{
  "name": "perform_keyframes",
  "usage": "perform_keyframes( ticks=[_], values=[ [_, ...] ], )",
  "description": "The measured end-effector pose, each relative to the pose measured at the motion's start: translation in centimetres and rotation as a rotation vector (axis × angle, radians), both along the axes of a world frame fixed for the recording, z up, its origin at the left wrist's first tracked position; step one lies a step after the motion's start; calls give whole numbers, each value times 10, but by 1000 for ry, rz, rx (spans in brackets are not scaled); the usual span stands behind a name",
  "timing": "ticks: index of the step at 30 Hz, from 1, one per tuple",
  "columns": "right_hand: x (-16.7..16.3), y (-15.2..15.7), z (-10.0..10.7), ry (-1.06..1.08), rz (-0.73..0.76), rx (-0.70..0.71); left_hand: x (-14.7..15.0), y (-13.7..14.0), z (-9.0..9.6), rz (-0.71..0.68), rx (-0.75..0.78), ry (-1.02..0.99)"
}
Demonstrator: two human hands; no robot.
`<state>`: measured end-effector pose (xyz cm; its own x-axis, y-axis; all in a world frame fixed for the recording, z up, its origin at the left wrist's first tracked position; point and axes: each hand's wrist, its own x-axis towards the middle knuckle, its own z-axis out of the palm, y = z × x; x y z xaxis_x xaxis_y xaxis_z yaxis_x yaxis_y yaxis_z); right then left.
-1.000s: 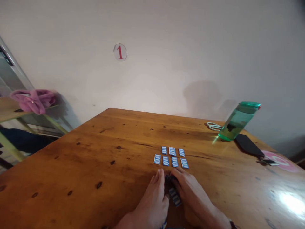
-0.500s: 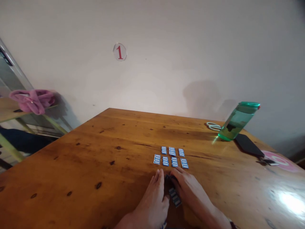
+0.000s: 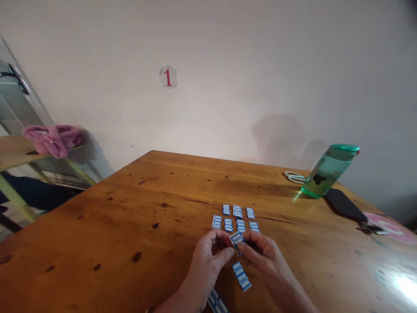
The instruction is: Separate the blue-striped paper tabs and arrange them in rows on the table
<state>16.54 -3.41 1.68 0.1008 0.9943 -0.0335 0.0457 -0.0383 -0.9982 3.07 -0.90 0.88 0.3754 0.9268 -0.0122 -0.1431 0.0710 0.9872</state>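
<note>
Between my two hands is a small sheet of blue-bordered white labels [image 3: 236, 238], lifted off the table and tilted. My right hand [image 3: 269, 258] pinches its right side between thumb and fingers. At the sheet's left edge, my left hand [image 3: 208, 258] has its fingers curled and fingertips against it. Below them on the table lies a strip of labels [image 3: 241, 276]. Another, longer label strip [image 3: 217, 301] pokes out under my left wrist, partly hidden. Just beyond my hands, several small label pieces [image 3: 228, 224] lie in two rows.
The wooden table [image 3: 107, 243] has a green water bottle [image 3: 329, 171], a white cable [image 3: 294, 177], a black phone [image 3: 345, 205] and a pink round mat [image 3: 395, 230] on its right. A pink cloth [image 3: 54, 141] rests on a side table at the left.
My hands have risen from the tabletop and come together on a small label sheet. The strips beneath are now more exposed. The view has shifted slightly.
</note>
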Motion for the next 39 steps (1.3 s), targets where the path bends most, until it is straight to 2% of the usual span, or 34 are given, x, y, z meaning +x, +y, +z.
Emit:
perform_keyframes(
  ticks=[5,10,12,16,18,21,30,34,39],
  values=[
    [-8,-2,-7,56,-61,29,4,-1,-1,37,-57,-111],
    [-12,-3,-15,43,-60,45,4,-1,2,86,-35,-66],
    [-11,-5,-13,-53,-70,89,3,-1,4,106,21,-4],
    [-7,-9,-6,-273,-152,217,-1,-4,9,173,261,179],
    [-4,-10,-4,-336,-151,277,-2,-4,11,184,332,219],
    [0,-9,-5,-385,-138,306,-2,-4,11,163,306,213],
    [0,-9,-6,-442,-72,243,-2,-2,9,128,231,194],
    [-2,-9,-6,-395,-72,228,-2,-2,7,117,230,207],
    [11,-5,1,-81,-158,139,-7,-1,9,129,318,302]
  ],
)
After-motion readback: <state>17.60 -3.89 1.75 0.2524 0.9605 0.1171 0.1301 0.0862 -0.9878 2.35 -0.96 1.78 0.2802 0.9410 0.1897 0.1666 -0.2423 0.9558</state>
